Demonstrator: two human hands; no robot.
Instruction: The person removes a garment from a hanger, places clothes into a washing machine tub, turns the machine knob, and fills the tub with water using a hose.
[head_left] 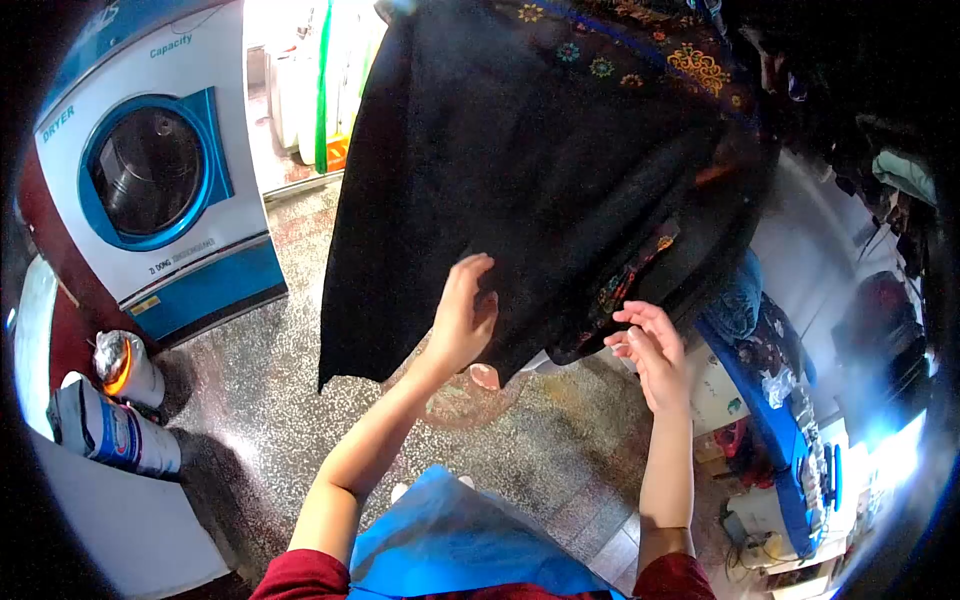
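Note:
A large black garment [480, 180] with coloured flower patterns hangs in front of me, its lower edge above the floor. My left hand [466, 315] is raised before its lower middle, fingers bent and a little apart, with nothing visible in them. To the right, my right hand [650, 355] is held near the garment's lower right edge, beside a strip of embroidery. Its fingers are curled loosely and apart, and nothing shows in them. Whether either hand touches the cloth is hard to tell.
A white and blue dryer [150, 170] stands at the left, with a bucket [130, 368] and a labelled container [125, 435] below it. Speckled floor [290, 400] lies beneath. At the right are a blue-edged table [775, 440] and piled clothes [880, 330].

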